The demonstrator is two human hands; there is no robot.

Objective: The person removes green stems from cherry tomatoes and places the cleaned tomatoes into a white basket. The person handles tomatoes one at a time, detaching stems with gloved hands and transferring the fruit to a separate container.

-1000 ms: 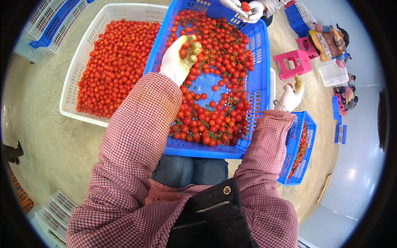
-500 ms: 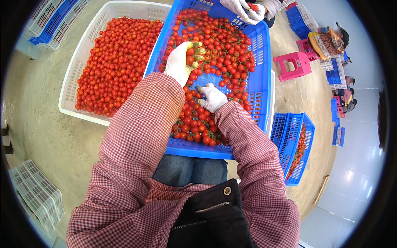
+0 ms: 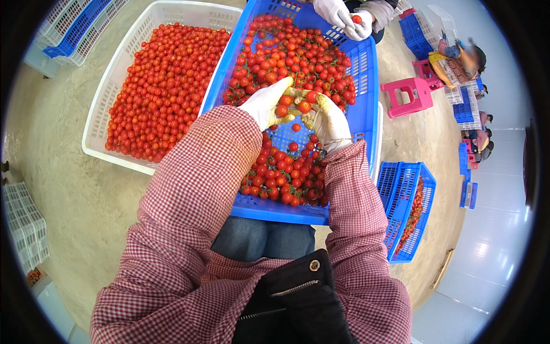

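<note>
A few small, round, red tomatoes [image 3: 283,110] are held in the white-gloved left hand [image 3: 268,104], close beside the white-gloved right hand [image 3: 332,119], over a blue perforated plastic crate [image 3: 281,213]; whether any are gripped by the right cannot be told. Part of the crate's right wall is hidden by a red-and-white checked sleeve [image 3: 355,195]; its far corner is overhung by a co-worker's gloved hands [image 3: 333,11]. The crate is flanked by a tomato-filled white plastic crate [image 3: 94,132] and a pink plastic stool [image 3: 409,96].

We could pass over the bare floor [image 3: 86,206] at frame left. At upper centre, a co-worker's hands [image 3: 332,11] block the far edge of the blue crate [image 3: 281,211]; at upper right, a stool [image 3: 423,94] obstructs us.
</note>
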